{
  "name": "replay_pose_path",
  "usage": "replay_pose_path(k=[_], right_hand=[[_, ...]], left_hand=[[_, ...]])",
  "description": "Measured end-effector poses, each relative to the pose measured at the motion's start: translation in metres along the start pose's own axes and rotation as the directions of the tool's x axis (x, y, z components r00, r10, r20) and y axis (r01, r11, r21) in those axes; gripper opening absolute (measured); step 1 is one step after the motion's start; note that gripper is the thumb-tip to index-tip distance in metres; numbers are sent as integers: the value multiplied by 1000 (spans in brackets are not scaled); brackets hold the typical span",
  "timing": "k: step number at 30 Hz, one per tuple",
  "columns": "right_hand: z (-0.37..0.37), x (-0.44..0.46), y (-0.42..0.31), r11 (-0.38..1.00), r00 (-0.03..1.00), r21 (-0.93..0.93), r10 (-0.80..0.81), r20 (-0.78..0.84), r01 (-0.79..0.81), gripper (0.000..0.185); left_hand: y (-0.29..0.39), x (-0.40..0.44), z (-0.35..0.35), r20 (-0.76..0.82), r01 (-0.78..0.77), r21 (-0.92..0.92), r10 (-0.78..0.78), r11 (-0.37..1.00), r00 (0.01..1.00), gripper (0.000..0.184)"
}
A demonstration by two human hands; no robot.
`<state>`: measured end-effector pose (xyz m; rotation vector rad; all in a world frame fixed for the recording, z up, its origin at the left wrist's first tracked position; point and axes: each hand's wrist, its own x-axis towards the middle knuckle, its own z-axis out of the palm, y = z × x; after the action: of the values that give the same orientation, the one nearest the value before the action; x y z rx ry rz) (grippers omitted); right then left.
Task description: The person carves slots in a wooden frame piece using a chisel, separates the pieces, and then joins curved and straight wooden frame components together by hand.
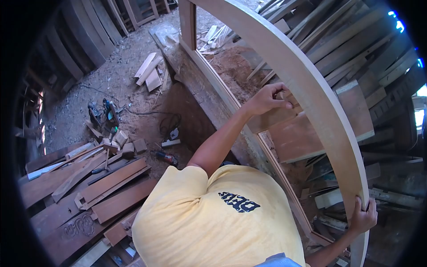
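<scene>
A large pale wooden frame stands tilted across the right half of the head view, its wide outer rail looking curved through the lens. My left hand reaches over the inner rail and is closed at the frame's short crosspiece, with thumb and fingers curled; part of the grip is hidden. Lower right, my right hand wraps around the edge of the outer rail. A broad reddish board shows through the frame, behind the crosspiece.
A long wooden beam lies beside the frame. Power tools with cords and an offcut pile lie on the dusty floor. Planks are stacked at left, and timber lengths crowd the upper right.
</scene>
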<state>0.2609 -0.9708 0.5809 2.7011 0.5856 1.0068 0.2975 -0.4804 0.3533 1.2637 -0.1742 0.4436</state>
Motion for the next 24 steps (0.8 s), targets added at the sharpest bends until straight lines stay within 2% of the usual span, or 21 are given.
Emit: replay_pose_path(k=[3, 7, 9, 11, 14, 15, 16, 17, 18, 19, 20, 21, 22, 23, 24], right_hand=[[2, -1, 6, 1000, 1000, 6, -19, 4, 19, 42], [7, -7, 8, 1000, 1000, -2, -4, 14, 4, 45], [15, -13, 5, 999, 996, 39, 26, 80, -29, 48], [34, -24, 2, 998, 996, 50, 19, 89, -24, 49], [54, -36, -1, 998, 998, 63, 8, 61, -12, 52], [57, -40, -2, 998, 1000, 56, 5, 26, -7, 53], [59, -44, 0, 998, 999, 55, 33, 35, -35, 53], [56, -39, -3, 996, 1000, 85, -17, 16, 15, 56], [52, -37, -5, 994, 999, 101, -49, -2, 49, 58], [45, -39, -11, 989, 999, 147, -39, 22, 35, 60], [30, -41, -17, 987, 999, 162, -1, 48, -7, 63], [32, -39, -18, 979, 1000, 203, -4, 28, -2, 66], [25, -45, -17, 984, 1000, 177, 9, -23, -5, 69], [17, -49, -22, 994, 999, 106, 20, 27, -22, 70], [23, -45, -27, 992, 999, 128, 20, -43, -14, 71]], left_hand=[[-3, 1, -4, 70, 126, -38, -123, 991, 990, 66], [-6, 3, -3, 82, 79, -113, -70, 990, 994, 74], [-6, 3, -1, 81, 77, -171, -63, 982, 995, 76], [-5, 2, 4, 29, -84, -90, 87, 992, 996, 71], [-17, -3, -8, 26, -161, -85, 164, 983, 986, 72], [-18, -6, -12, 39, -154, -80, 158, 985, 987, 72], [-19, -11, -17, -60, -73, -73, 69, 995, 996, 69], [-19, -13, -22, -143, 8, -74, -18, 997, 990, 66], [-19, -13, -22, -215, 37, -18, -40, 999, 976, 64], [-18, -20, -21, -283, 18, 102, 12, 995, 959, 62], [-14, -24, -14, -339, 6, 246, 80, 969, 937, 61], [-7, -31, -13, -373, -25, 448, 212, 894, 903, 59], [6, -31, -4, -343, -74, 634, 367, 769, 865, 58], [25, -30, 1, -276, -123, 794, 535, 595, 799, 56], [47, -23, 2, -161, -192, 893, 687, 408, 709, 55]])
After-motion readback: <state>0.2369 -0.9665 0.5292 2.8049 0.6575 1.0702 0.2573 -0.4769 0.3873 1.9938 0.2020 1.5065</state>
